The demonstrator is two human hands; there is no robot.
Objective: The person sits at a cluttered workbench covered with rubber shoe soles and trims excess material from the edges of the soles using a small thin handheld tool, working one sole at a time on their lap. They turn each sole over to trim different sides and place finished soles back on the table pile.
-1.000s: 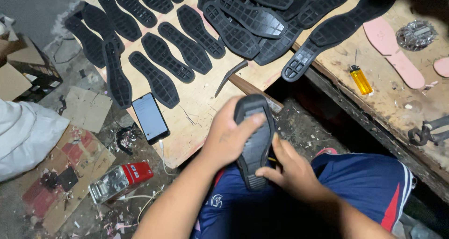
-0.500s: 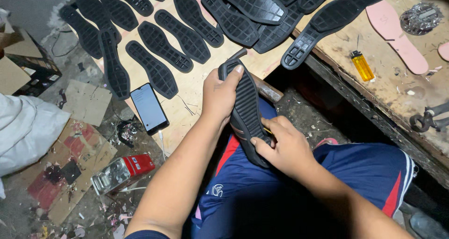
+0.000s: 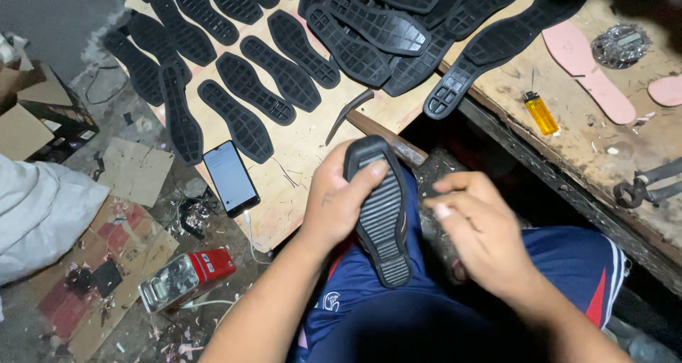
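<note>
Over the person's lap, the left hand [image 3: 339, 201] wraps its fingers around a black ribbed shoe sole [image 3: 380, 210], thumb pressed on its tread near the upper end, holding it tread-up above the blue shorts [image 3: 568, 263]. The right hand [image 3: 479, 231] hovers just beside the sole, fingers loosely curled and grasping nothing. Beyond lie a phone [image 3: 231, 177] and rows of black soles [image 3: 256, 86] on a wooden board [image 3: 298, 150], a yellow lighter [image 3: 541, 113] to the right.

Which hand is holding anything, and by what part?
The left hand grips the black sole at its upper, rounded end, thumb across the ribbed face. The right hand holds nothing and is off the sole.
</note>
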